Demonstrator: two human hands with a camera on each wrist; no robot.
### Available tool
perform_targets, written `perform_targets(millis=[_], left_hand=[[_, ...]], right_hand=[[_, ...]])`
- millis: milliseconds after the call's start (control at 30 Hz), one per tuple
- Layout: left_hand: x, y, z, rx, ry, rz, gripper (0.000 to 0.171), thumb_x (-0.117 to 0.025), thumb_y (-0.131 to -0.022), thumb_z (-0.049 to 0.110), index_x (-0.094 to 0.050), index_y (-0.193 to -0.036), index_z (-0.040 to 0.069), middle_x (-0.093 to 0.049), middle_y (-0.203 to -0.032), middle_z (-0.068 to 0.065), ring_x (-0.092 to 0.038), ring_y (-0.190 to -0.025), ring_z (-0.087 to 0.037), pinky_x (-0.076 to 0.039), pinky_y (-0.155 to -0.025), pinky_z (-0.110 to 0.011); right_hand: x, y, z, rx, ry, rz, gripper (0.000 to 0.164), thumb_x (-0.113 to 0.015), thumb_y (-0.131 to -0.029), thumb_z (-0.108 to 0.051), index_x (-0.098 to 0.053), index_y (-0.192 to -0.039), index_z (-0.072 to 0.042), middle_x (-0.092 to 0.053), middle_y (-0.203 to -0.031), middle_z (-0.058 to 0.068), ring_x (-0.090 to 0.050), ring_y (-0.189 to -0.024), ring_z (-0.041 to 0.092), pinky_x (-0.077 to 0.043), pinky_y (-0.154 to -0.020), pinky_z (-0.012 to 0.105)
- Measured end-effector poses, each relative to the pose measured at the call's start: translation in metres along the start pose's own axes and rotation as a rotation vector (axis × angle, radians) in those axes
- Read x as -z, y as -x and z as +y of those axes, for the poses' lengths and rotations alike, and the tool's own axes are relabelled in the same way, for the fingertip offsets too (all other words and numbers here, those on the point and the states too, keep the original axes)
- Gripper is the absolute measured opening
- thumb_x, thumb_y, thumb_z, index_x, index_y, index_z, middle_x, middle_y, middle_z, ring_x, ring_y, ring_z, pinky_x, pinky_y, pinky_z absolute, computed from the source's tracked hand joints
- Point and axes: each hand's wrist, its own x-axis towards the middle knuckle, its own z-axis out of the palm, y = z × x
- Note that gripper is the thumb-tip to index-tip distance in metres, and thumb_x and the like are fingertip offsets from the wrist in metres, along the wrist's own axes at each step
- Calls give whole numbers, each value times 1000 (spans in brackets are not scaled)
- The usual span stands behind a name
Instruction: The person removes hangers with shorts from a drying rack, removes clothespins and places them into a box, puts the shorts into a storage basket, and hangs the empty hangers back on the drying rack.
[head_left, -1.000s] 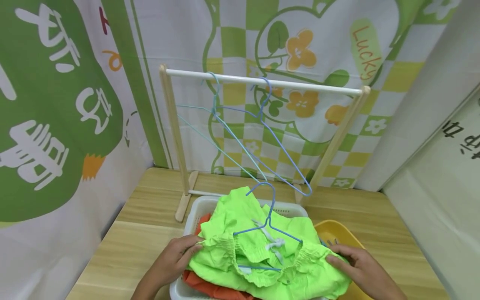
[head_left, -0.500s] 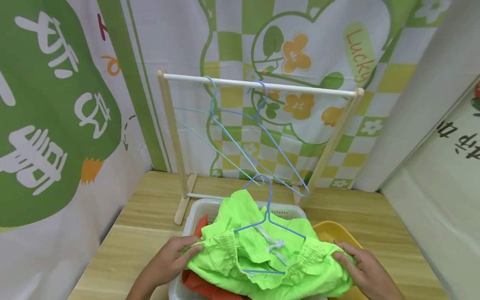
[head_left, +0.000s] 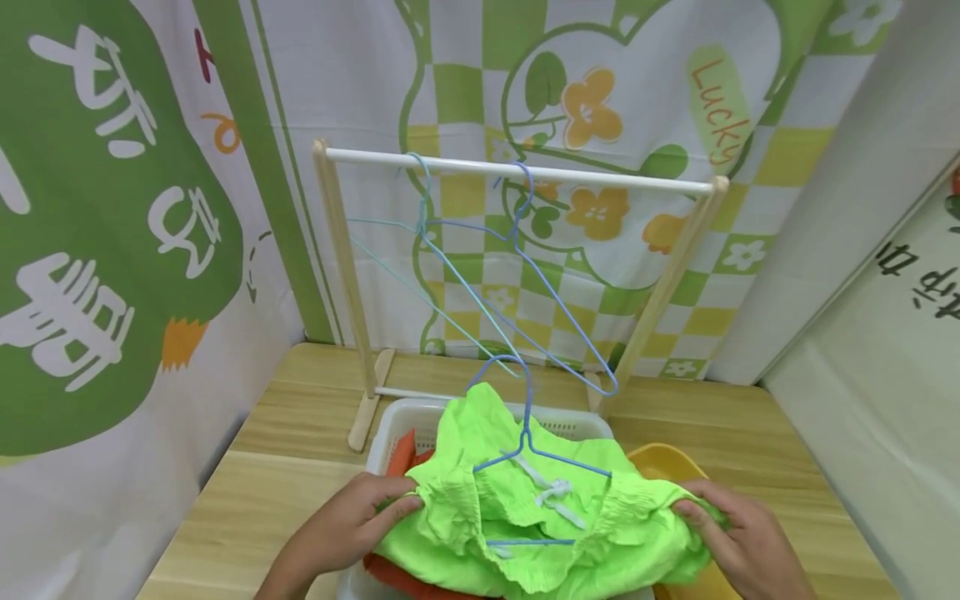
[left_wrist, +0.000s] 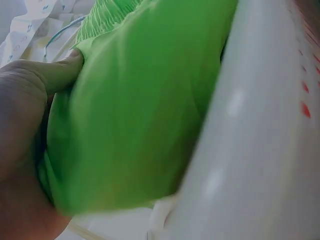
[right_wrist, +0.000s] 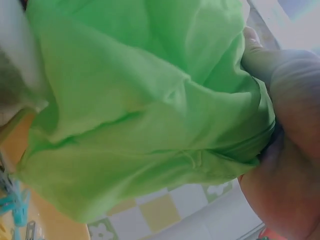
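Bright green shorts (head_left: 540,575) with a gathered elastic waist and a white drawstring (head_left: 557,492) lie over a white basket (head_left: 397,417). A blue wire hanger (head_left: 528,408) sits inside the waistband, its hook and shoulders showing above the cloth and part of its lower bar visible through the opening. My left hand (head_left: 352,521) pinches the waist's left side between thumb and fingers. At the opposite side my right hand (head_left: 746,533) pinches the cloth the same way. Both wrist views show a thumb on the green fabric; the other fingertips are hidden behind it.
Behind the basket stands a drying rack (head_left: 517,171) of wood and white rods. A teal hanger (head_left: 422,200) and another blue hanger (head_left: 517,208) hang from it. Orange cloth (head_left: 401,454) lies in the basket. A yellow tray (head_left: 663,458) at right holds clothespins (right_wrist: 20,207).
The hanger's hook has shifted left and dipped slightly. Both hands keep their pinch, and the right one has moved a little to the right, stretching the waist wider.
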Motion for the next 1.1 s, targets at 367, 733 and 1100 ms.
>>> perform_targets(millis=[367, 733, 1100], left_hand=[[-2, -13, 14, 22, -66, 17, 39, -56, -107, 9, -41, -73, 18, -26, -66, 14, -23, -57, 5, -31, -52, -14], [-5, -17, 14, -14, -144, 62, 36, -59, -105, 8, -43, -75, 19, -24, -69, 15, -23, -61, 5, -32, -56, -14], [-10, -29, 15, -1, -194, 108, 31, -61, -106, 13, -49, -78, 22, -25, -68, 19, -24, -58, 7, -34, -54, -14]], right_hand=[[-2, -9, -7, 51, -30, 7, 31, -73, -88, 11, -72, -107, -13, -72, -93, -8, -65, -77, 4, -51, -76, 15], [-7, -9, -6, 42, -31, 22, 29, -74, -87, 11, -74, -105, -11, -71, -87, -9, -61, -69, 3, -49, -70, 14], [-11, -11, -7, 19, -39, 18, 31, -75, -85, 12, -74, -106, -11, -71, -87, -9, -61, -68, 2, -50, -66, 15]])
